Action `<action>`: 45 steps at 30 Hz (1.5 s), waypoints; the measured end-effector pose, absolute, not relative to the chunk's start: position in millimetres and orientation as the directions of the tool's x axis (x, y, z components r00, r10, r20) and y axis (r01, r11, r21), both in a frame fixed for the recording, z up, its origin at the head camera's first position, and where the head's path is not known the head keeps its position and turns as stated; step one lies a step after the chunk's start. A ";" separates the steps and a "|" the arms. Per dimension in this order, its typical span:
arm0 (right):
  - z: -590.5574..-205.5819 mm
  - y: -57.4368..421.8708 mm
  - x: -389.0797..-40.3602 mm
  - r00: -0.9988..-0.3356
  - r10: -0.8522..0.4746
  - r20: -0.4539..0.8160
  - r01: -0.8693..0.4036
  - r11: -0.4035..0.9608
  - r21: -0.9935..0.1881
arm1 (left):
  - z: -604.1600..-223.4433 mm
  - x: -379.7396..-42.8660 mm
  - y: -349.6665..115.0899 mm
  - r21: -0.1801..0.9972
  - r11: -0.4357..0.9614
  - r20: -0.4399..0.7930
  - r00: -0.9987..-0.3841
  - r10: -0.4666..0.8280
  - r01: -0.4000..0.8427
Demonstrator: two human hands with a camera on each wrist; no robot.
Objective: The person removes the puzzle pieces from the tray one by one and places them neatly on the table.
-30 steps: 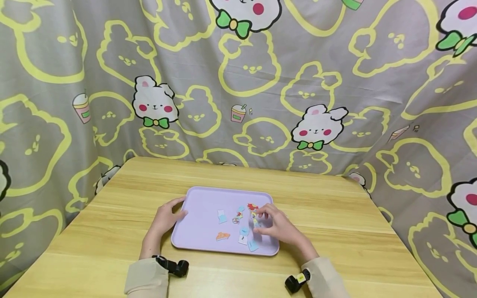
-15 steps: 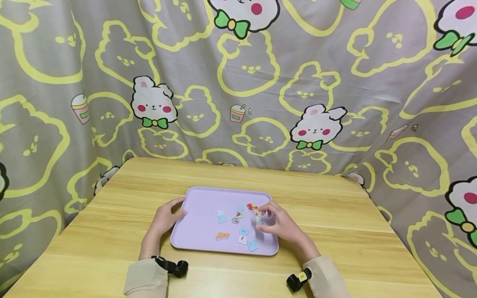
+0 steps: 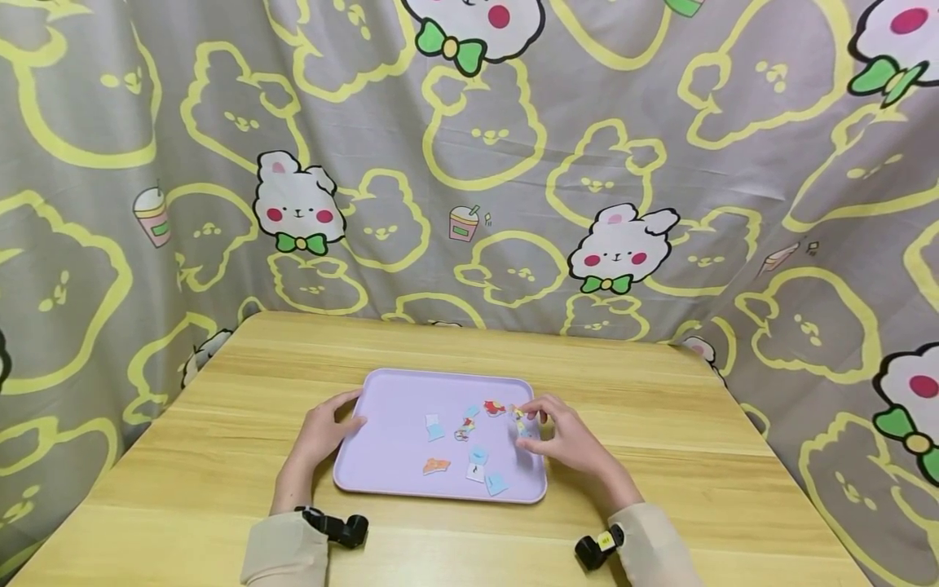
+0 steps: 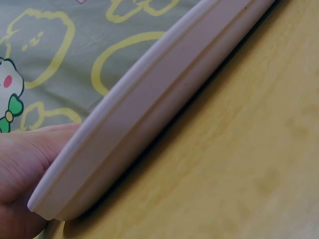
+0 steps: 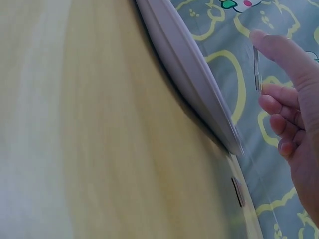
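My right hand pinches a small flat picture piece between thumb and finger, over the right side of the lilac tray. In the right wrist view that piece stands edge-on, upright between the fingertips. My left hand holds the tray's left edge, its thumb over the rim. In the left wrist view the tray's outer wall partly hides the fingers. Close to the held piece lies a red piece. An orange piece lies toward the tray's front.
Several pale blue and white pieces lie on the tray, among them a blue one at front right and another left of centre. A small thin piece lies on the wooden table beside the tray. A patterned curtain hangs behind.
My right hand has moved right with the pinched piece, away from the red piece and toward the tray's right rim. My left hand stays on the tray's edge.
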State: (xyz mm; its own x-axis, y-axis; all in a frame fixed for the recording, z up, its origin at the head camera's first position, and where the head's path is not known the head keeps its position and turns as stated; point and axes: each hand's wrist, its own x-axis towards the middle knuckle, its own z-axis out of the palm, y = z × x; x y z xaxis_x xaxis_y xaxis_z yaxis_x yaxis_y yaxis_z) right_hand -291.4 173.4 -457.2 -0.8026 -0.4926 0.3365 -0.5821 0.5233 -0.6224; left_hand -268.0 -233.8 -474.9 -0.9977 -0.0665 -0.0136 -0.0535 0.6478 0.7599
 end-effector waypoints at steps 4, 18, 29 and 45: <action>-459.4 179.7 -293.8 -0.810 -0.481 0.335 -0.572 0.525 -0.630 | -475.7 -267.6 -233.8 0.758 0.650 -0.010 -0.998 -0.066 -0.051; -464.6 205.8 -297.6 -0.827 -0.432 0.360 -0.560 0.567 -0.604 | -476.3 -270.0 -234.3 0.754 0.655 -0.010 -0.998 -0.061 -0.047; -465.3 221.2 -296.2 -0.841 -0.396 0.369 -0.541 0.600 -0.589 | -475.8 -270.3 -235.1 0.751 0.659 -0.009 -0.998 -0.055 -0.043; -471.6 245.1 -297.5 -0.869 -0.345 0.354 -0.493 0.651 -0.577 | -475.1 -270.0 -234.1 0.755 0.654 -0.019 -0.998 -0.060 -0.054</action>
